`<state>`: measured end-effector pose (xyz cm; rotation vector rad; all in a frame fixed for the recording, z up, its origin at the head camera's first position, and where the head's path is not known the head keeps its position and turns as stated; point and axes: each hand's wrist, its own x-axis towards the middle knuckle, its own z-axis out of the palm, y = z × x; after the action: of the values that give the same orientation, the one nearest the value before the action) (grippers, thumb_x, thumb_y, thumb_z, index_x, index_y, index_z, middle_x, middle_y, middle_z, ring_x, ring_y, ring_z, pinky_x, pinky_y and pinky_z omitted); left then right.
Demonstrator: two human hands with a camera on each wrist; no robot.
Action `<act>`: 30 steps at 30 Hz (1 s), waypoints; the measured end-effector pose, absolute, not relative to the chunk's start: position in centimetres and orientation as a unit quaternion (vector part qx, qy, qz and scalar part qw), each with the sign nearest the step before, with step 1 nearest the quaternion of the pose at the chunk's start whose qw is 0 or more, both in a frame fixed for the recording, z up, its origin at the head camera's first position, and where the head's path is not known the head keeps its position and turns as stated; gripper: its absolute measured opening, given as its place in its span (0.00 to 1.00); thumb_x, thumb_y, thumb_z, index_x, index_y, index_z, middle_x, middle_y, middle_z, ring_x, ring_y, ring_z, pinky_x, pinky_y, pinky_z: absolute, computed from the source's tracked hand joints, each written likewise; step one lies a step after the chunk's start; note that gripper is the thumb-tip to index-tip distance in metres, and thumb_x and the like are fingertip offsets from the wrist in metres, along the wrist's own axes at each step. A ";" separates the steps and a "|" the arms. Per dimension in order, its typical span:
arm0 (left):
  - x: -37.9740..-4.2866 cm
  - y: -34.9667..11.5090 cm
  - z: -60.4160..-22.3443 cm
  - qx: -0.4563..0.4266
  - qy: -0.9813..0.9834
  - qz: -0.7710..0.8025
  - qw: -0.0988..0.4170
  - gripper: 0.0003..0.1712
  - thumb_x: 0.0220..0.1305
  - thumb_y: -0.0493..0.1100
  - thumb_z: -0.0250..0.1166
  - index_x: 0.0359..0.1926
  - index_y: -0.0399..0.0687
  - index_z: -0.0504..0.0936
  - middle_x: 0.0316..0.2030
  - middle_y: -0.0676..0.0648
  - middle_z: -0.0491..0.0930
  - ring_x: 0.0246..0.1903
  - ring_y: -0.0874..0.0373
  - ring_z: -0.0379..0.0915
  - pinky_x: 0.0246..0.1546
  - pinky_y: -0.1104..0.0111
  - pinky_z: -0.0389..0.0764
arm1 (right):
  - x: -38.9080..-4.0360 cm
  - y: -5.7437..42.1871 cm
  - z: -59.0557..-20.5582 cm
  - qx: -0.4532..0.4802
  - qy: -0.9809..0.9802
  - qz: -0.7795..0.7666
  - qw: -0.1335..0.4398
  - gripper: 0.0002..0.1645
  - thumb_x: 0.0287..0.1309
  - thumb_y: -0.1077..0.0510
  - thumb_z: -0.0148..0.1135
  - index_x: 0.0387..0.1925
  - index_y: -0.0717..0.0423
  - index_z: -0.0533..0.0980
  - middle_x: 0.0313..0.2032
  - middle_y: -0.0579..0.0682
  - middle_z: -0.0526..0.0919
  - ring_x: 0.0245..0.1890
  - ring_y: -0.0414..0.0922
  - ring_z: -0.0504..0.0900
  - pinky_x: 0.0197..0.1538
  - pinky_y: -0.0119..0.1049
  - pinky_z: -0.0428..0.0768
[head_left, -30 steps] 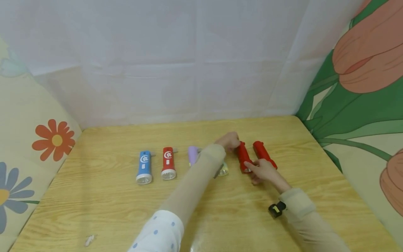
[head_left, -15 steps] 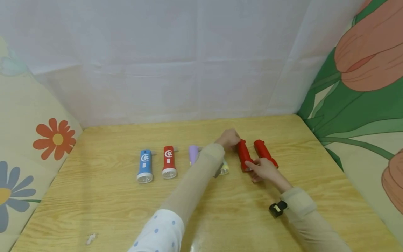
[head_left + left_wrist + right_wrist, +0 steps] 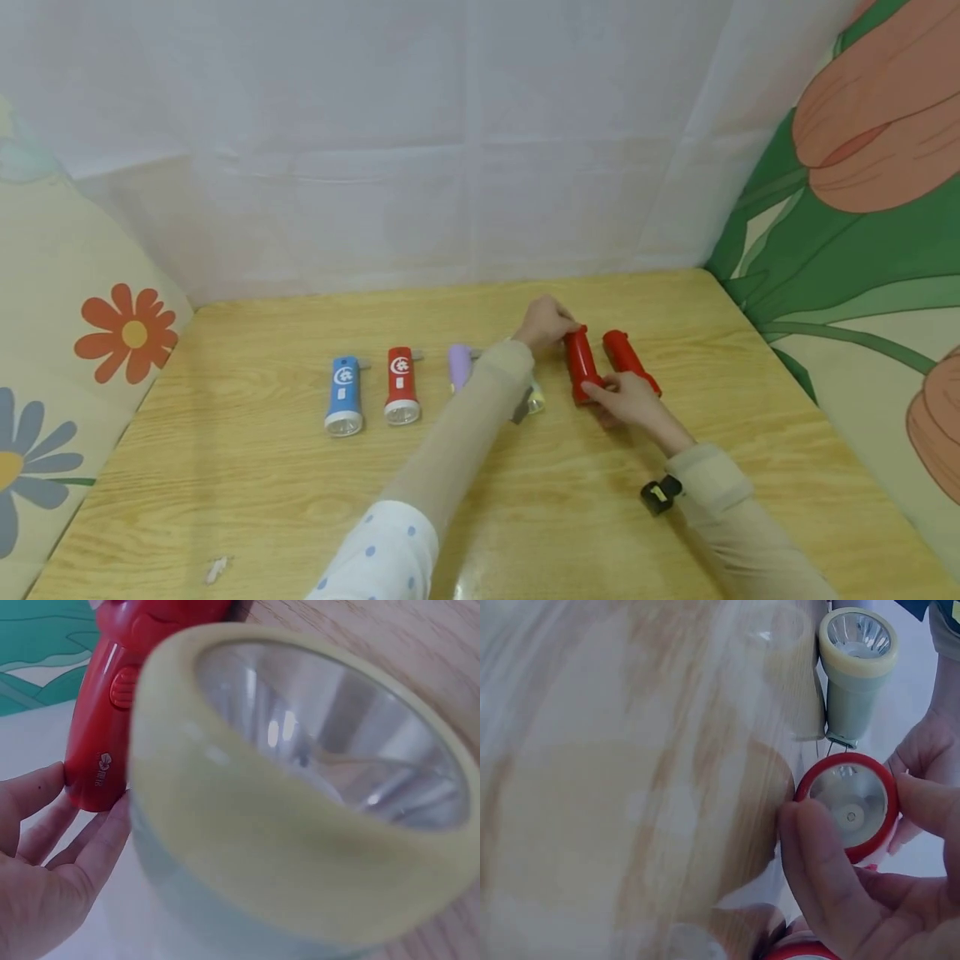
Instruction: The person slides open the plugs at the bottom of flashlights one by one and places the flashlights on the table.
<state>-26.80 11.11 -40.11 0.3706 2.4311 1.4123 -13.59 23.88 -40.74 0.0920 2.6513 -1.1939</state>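
1 red flashlight (image 3: pixel 581 360) in left hand (image 3: pixel 545 323) and right hand (image 3: pixel 632 402)

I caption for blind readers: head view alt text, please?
The left hand and right hand hold a red flashlight by its ends at a table. Another red flashlight lies to its right; to its left, a blue one, a red-and-white one, a purple one and a pale one, the last two partly hidden by the left arm.

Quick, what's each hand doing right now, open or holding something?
Left hand: holding an all-red flashlight by its tail end.
Right hand: holding the same flashlight's front.
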 end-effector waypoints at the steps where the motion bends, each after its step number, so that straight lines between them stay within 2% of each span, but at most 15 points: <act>1: -26.7 11.1 -40.0 0.129 0.843 0.501 0.149 0.07 0.52 0.37 0.68 0.31 0.36 0.84 0.24 0.46 0.80 0.21 0.58 0.75 0.29 0.66 0.80 | -13.6 23.9 -40.8 0.029 0.908 -0.404 0.110 0.26 0.62 0.49 0.54 0.41 0.73 0.73 0.29 0.59 0.81 0.22 0.47 0.81 0.27 0.38 0.80; 3: -26.6 11.1 -40.0 0.130 0.833 0.519 0.140 0.06 0.52 0.35 0.67 0.31 0.35 0.84 0.25 0.45 0.80 0.21 0.60 0.74 0.27 0.69 0.80 | -13.6 23.9 -41.0 0.023 0.913 -0.396 0.097 0.25 0.61 0.50 0.54 0.41 0.73 0.74 0.27 0.58 0.80 0.21 0.46 0.80 0.26 0.37 0.79; 6: -26.6 11.1 -39.9 0.128 0.819 0.543 0.135 0.05 0.52 0.34 0.67 0.31 0.35 0.83 0.26 0.45 0.80 0.21 0.60 0.75 0.25 0.72 0.79 | -13.6 23.8 -41.1 0.011 0.925 -0.374 0.069 0.21 0.61 0.51 0.55 0.33 0.69 0.76 0.21 0.52 0.77 0.18 0.43 0.76 0.24 0.34 0.75; 9: -26.6 11.0 -39.9 0.128 0.807 0.560 0.141 0.05 0.51 0.33 0.67 0.31 0.34 0.83 0.27 0.44 0.80 0.22 0.59 0.75 0.25 0.72 0.79 | -13.7 23.6 -41.1 -0.005 0.939 -0.341 0.039 0.18 0.59 0.52 0.57 0.25 0.64 0.75 0.16 0.47 0.71 0.17 0.41 0.68 0.23 0.32 0.68; 11: -26.7 10.9 -39.9 0.129 0.797 0.571 0.148 0.05 0.51 0.32 0.67 0.31 0.34 0.83 0.27 0.44 0.80 0.23 0.58 0.76 0.26 0.70 0.80 | -13.8 23.5 -41.1 -0.006 0.943 -0.332 0.027 0.17 0.58 0.52 0.59 0.23 0.63 0.75 0.15 0.46 0.68 0.18 0.41 0.65 0.23 0.32 0.66; 14: -26.9 10.7 -39.9 0.137 0.790 0.578 0.152 0.06 0.51 0.32 0.66 0.32 0.33 0.83 0.29 0.42 0.81 0.23 0.57 0.77 0.28 0.67 0.81 | -13.8 23.4 -41.1 -0.001 0.940 -0.341 0.030 0.16 0.56 0.53 0.61 0.25 0.65 0.76 0.17 0.47 0.71 0.19 0.41 0.67 0.23 0.32 0.68; 19: -26.8 10.2 -39.7 0.147 0.783 0.586 0.148 0.07 0.51 0.32 0.67 0.33 0.32 0.83 0.31 0.41 0.81 0.23 0.57 0.78 0.26 0.70 0.80 | -13.9 23.1 -40.9 0.006 0.933 -0.357 0.037 0.17 0.54 0.54 0.63 0.30 0.67 0.76 0.20 0.50 0.76 0.19 0.42 0.71 0.23 0.34 0.72; 23: -26.8 9.9 -39.6 0.148 0.771 0.602 0.150 0.07 0.51 0.32 0.67 0.33 0.31 0.82 0.30 0.41 0.81 0.24 0.57 0.78 0.26 0.70 0.80 | -14.0 22.8 -40.9 0.005 0.933 -0.359 0.033 0.16 0.53 0.55 0.63 0.32 0.67 0.76 0.22 0.51 0.76 0.21 0.43 0.71 0.25 0.34 0.71; 30: -27.2 9.6 -39.9 0.150 0.748 0.623 0.172 0.06 0.50 0.32 0.67 0.31 0.33 0.82 0.28 0.45 0.80 0.24 0.57 0.78 0.32 0.64 0.81 | -14.1 22.6 -40.8 0.011 0.937 -0.348 0.029 0.18 0.52 0.54 0.64 0.35 0.68 0.76 0.24 0.52 0.77 0.23 0.44 0.71 0.26 0.33 0.70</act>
<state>-27.20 9.60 -39.93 0.4272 2.1234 1.7689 -14.13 22.56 -40.83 0.0352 2.8897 -1.0745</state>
